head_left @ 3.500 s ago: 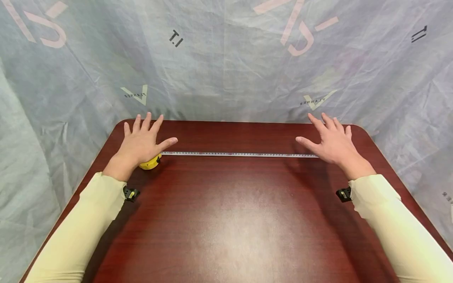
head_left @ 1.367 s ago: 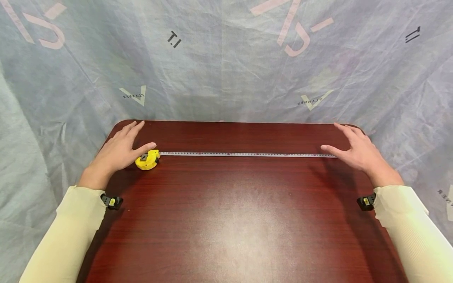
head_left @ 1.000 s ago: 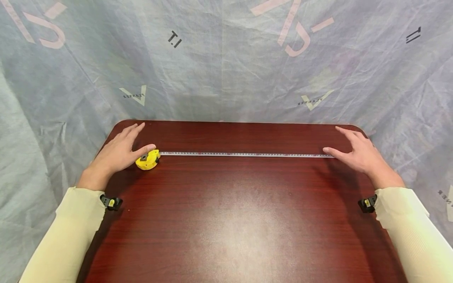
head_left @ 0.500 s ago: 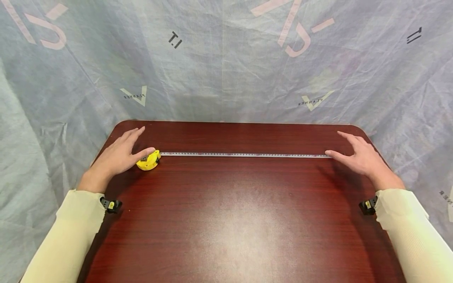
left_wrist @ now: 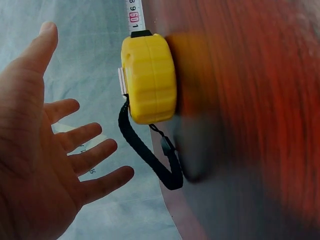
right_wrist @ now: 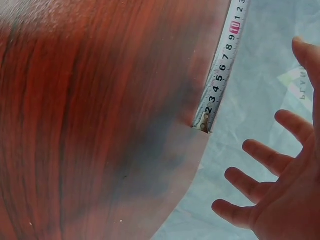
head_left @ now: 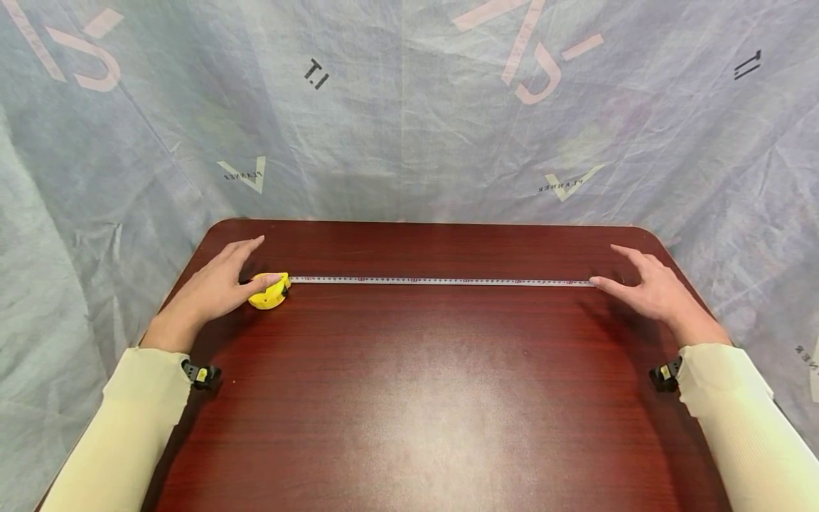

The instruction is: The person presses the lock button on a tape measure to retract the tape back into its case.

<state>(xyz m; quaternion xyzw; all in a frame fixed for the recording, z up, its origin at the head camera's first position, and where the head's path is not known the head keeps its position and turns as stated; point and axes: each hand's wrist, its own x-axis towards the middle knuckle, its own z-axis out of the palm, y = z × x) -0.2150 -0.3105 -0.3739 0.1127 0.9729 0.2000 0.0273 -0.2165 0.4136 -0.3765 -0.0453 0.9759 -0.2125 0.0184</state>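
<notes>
A yellow tape measure (head_left: 269, 297) lies at the left of the table, its white blade (head_left: 441, 281) pulled out straight to the right. My left hand (head_left: 214, 284) hovers by the case with fingers spread, the thumb overlapping it in the head view. In the left wrist view a gap shows between that hand and the case, and a black wrist strap (left_wrist: 145, 152) hangs off the case. On the right, my right hand (head_left: 655, 288) is held with fingers apart over the blade's far end. The right wrist view shows the metal end hook (right_wrist: 204, 123) on the tabletop, apart from the fingers.
The dark red wooden table (head_left: 409, 391) has rounded far corners. Behind it and along its sides hangs a grey printed cloth (head_left: 403, 114). A small black device (head_left: 203, 375) is strapped at the left wrist, and another (head_left: 665, 375) at the right wrist.
Both hands first spread outward from farther in, uncovering the case, then sank slowly toward the tape measure's two ends. The tape measure stays in place.
</notes>
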